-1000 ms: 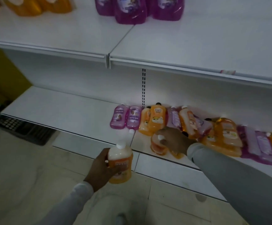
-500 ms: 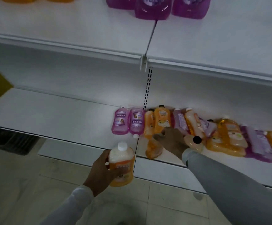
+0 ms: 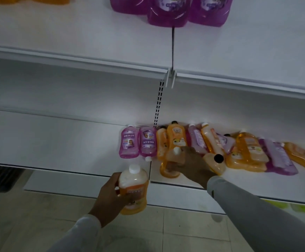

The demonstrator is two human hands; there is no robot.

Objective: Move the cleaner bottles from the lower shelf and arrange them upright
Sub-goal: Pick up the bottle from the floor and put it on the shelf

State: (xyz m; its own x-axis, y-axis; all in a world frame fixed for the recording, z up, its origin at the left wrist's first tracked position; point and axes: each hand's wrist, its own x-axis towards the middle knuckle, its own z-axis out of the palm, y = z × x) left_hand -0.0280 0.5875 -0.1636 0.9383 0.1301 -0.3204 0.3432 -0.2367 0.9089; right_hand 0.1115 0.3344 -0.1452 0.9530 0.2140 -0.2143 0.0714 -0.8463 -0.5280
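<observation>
From the head camera: the left hand (image 3: 109, 199) grasps an orange bottle with a white cap (image 3: 133, 190), fingers wrapped round its side, holding it upright in front of the lower shelf's (image 3: 57, 142) front edge, off the shelf. The right hand (image 3: 193, 166) reaches over that front edge, and its fingers curl round a second orange bottle (image 3: 169, 163), which is tilted, white cap up, its base touching the shelf. Just right of that hand lies an orange bottle with a black cap (image 3: 215, 163). Along the shelf's back edge, a row of pink and orange bottles (image 3: 193, 140) lies flat, some overlapping. On the upper shelf (image 3: 93, 42), purple bottles (image 3: 168, 11) stand at the back.
</observation>
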